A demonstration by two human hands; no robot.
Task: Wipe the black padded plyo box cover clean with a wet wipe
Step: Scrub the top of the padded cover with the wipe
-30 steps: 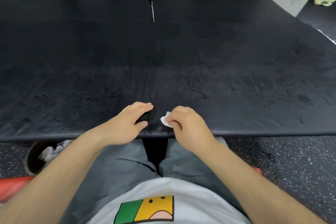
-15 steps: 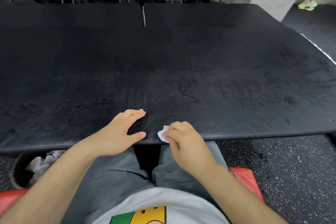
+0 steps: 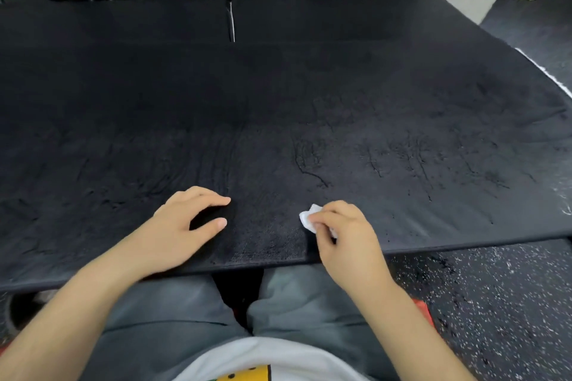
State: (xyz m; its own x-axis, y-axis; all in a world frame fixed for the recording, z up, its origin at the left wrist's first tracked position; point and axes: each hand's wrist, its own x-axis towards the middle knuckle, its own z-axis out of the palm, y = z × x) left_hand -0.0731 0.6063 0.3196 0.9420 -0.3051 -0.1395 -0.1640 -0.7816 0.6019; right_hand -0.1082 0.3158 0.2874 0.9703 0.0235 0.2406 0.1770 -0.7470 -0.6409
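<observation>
Plyo box cover (image 3: 309, 96): black, creased, scuffed.
Right hand (image 3: 346, 235) fingers pinched crumpled white wet wipe (image 3: 309, 217); left hand (image 3: 182, 226) fingers spread, resting on cover.

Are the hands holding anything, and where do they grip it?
The right hand pinches a bunched white wipe by its right side. The left hand holds nothing; it rests on the cover.

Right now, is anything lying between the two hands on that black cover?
Nothing but bare plyo box cover: the head view shows only its black surface between the left hand and the wet wipe pinched in the right hand.
</observation>
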